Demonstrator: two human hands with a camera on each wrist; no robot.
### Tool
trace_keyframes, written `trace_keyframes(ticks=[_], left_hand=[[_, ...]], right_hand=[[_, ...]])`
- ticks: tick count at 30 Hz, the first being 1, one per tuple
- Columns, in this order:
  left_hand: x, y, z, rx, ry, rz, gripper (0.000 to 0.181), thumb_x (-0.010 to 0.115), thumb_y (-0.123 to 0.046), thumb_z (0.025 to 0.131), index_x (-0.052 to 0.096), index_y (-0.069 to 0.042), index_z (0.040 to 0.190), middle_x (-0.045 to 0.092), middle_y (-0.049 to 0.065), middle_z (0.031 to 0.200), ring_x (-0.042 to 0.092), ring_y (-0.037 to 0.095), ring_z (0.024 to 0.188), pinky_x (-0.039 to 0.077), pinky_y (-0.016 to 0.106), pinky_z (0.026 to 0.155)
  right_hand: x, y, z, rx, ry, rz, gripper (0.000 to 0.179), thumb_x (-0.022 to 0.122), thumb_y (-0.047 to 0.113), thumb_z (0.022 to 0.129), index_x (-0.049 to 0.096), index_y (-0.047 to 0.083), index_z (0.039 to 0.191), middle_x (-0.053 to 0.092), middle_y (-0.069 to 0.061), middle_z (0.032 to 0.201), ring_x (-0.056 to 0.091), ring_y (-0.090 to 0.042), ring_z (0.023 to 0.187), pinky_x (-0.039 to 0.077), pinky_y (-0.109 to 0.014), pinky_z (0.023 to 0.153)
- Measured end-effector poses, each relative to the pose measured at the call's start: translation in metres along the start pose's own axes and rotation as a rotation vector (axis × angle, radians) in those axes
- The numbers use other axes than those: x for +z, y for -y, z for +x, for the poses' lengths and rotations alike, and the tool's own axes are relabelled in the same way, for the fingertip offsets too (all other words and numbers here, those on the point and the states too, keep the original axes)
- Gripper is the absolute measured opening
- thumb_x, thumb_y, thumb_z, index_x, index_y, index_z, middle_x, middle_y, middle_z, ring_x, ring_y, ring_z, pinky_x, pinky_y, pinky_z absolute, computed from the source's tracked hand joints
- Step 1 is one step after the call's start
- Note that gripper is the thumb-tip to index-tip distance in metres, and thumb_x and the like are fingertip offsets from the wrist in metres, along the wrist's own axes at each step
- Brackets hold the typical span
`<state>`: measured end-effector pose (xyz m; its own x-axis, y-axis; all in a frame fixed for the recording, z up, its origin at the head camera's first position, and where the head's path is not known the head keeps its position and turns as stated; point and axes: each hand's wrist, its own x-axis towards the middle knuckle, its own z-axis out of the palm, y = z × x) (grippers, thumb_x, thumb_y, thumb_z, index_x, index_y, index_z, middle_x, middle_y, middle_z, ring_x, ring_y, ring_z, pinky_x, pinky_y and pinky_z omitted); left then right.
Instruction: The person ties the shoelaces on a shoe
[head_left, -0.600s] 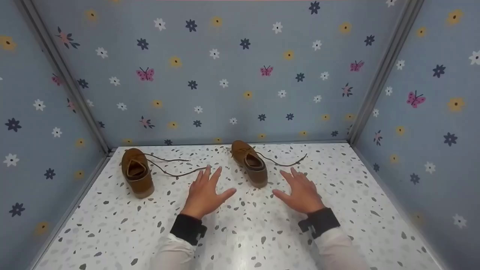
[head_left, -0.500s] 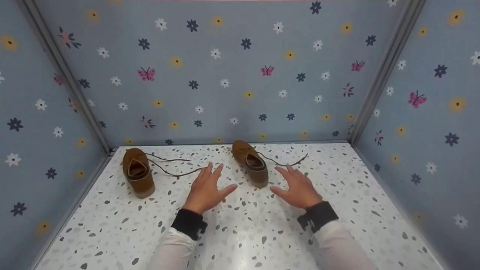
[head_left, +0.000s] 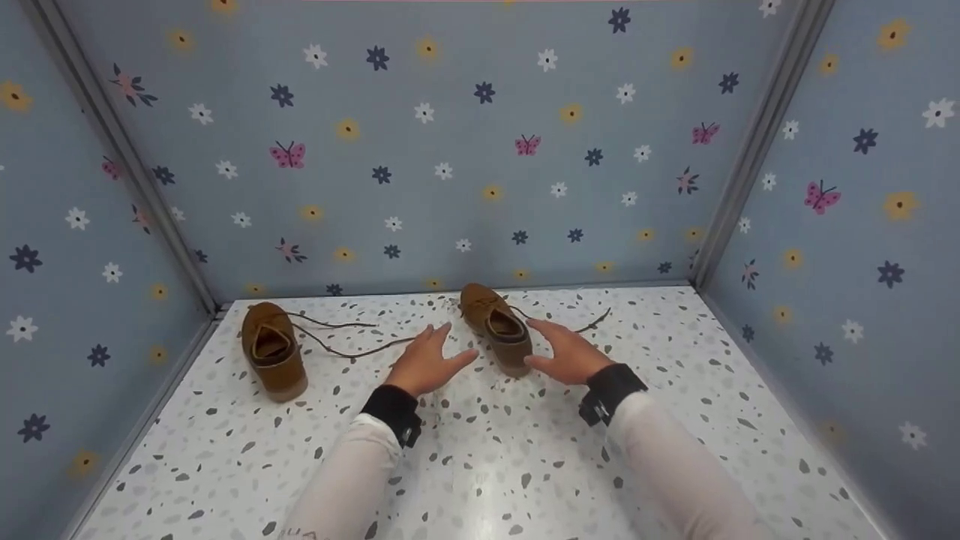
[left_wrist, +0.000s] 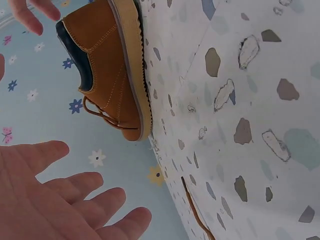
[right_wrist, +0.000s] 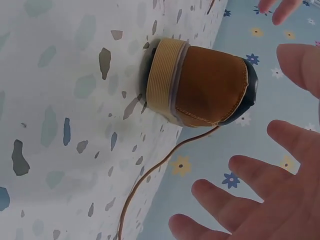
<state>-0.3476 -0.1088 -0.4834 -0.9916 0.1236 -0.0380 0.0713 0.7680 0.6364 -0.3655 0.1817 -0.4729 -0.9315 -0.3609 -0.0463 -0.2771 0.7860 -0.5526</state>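
A brown lace-up shoe [head_left: 480,307] stands on the speckled tabletop near the back wall, toe pointing away, one lace trailing right. My right hand [head_left: 566,351] is just right of its heel, fingers spread; in the head view the fingertips overlap the shoe's edge. In the right wrist view a gap shows between those fingers and the shoe's heel [right_wrist: 205,87]. My left hand [head_left: 429,364] hovers left of the shoe, fingers extended, holding nothing. The left wrist view shows the shoe's side [left_wrist: 107,65] beyond the open palm.
A matching brown shoe [head_left: 274,352] stands at the left, its two laces [head_left: 337,324] stretched toward the middle. Flower-patterned panels [head_left: 450,150] enclose the white speckled tabletop [head_left: 480,465] at the back and both sides.
Both hands have moved forward, the right one also leftward up to the shoe's heel. The left hand has come closer to the shoe's left side. Both shoes stay in place.
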Motion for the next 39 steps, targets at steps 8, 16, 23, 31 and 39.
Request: trace_keyframes(ticks=[8, 16, 23, 31, 39], left_hand=[[0.013, -0.001, 0.024, -0.074, 0.044, -0.083, 0.093, 0.057, -0.069, 0.096, 0.03, -0.012, 0.165, 0.032, 0.017, 0.17, 0.032, 0.037, 0.158, 0.029, 0.055, 0.128], [0.026, -0.009, 0.041, -0.146, 0.116, -0.192, 0.084, 0.051, -0.066, 0.101, 0.036, -0.009, 0.161, 0.043, 0.018, 0.164, 0.043, 0.037, 0.151, 0.037, 0.056, 0.123], [0.032, -0.017, 0.05, -0.158, 0.178, -0.378, 0.071, 0.048, -0.055, 0.106, 0.042, -0.005, 0.156, 0.058, 0.021, 0.149, 0.062, 0.034, 0.134, 0.051, 0.048, 0.112], [0.035, -0.019, 0.051, -0.205, 0.158, -0.571, 0.067, 0.048, -0.047, 0.109, 0.039, 0.001, 0.155, 0.059, 0.026, 0.145, 0.065, 0.036, 0.129, 0.055, 0.046, 0.107], [0.033, -0.016, 0.05, -0.266, 0.156, -0.613, 0.088, 0.051, -0.06, 0.103, 0.03, 0.004, 0.16, 0.047, 0.027, 0.157, 0.058, 0.039, 0.138, 0.054, 0.048, 0.109]], right_hand=[[0.011, 0.0, 0.019, -0.002, -0.001, 0.036, 0.07, 0.066, 0.036, 0.103, 0.034, 0.02, 0.164, 0.038, -0.008, 0.169, 0.035, -0.033, 0.157, 0.029, -0.055, 0.128], [0.028, 0.002, 0.035, 0.054, 0.003, -0.038, 0.06, 0.068, 0.026, 0.103, 0.045, 0.019, 0.158, 0.049, -0.008, 0.162, 0.047, -0.03, 0.15, 0.039, -0.05, 0.123], [0.034, 0.0, 0.045, 0.044, -0.014, -0.084, 0.033, 0.067, 0.021, 0.102, 0.057, 0.017, 0.134, 0.068, -0.01, 0.137, 0.064, -0.029, 0.13, 0.051, -0.049, 0.111], [0.036, -0.001, 0.038, 0.014, -0.054, -0.019, 0.017, 0.068, 0.021, 0.101, 0.059, 0.02, 0.115, 0.071, -0.006, 0.126, 0.067, -0.026, 0.123, 0.053, -0.047, 0.107], [0.029, 0.016, 0.022, -0.074, -0.035, 0.04, 0.013, 0.067, 0.024, 0.102, 0.059, 0.02, 0.112, 0.072, -0.004, 0.116, 0.068, -0.021, 0.106, 0.056, -0.042, 0.092]])
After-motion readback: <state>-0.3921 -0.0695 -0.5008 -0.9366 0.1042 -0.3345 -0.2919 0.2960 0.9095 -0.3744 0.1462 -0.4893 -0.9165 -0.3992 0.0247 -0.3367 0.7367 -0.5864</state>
